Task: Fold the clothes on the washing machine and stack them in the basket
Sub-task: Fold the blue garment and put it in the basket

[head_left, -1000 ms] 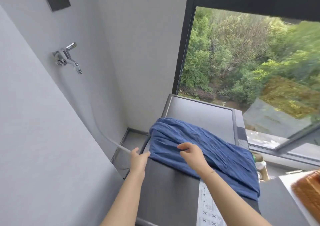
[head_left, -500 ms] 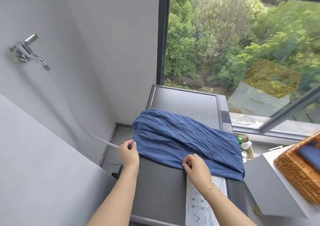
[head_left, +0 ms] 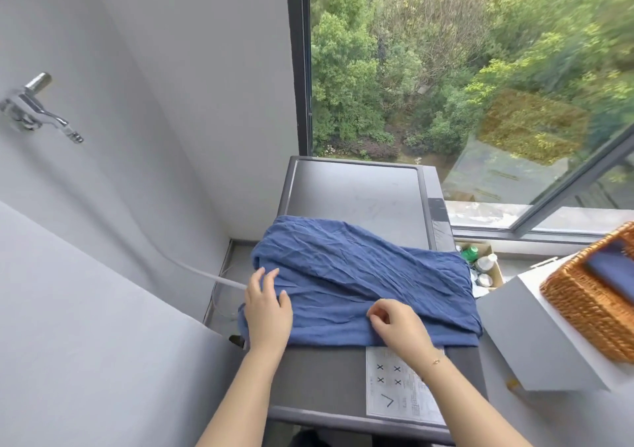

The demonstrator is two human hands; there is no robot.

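Note:
A crumpled blue garment lies across the grey top of the washing machine, roughly folded into a wide band. My left hand rests flat on its left end with straight fingers. My right hand sits at the garment's near edge, its curled fingers pinching the cloth. A wicker basket stands at the right on a white box; a folded dark blue piece lies inside it.
A white instruction sticker is on the machine's near right corner. A tap and a hose are on the left wall. A carton with bottles sits between machine and window sill.
My left hand let go of the garment's left edge and now lies flat on it. The near edge has come closer to me. The view has swung right, showing more of the basket.

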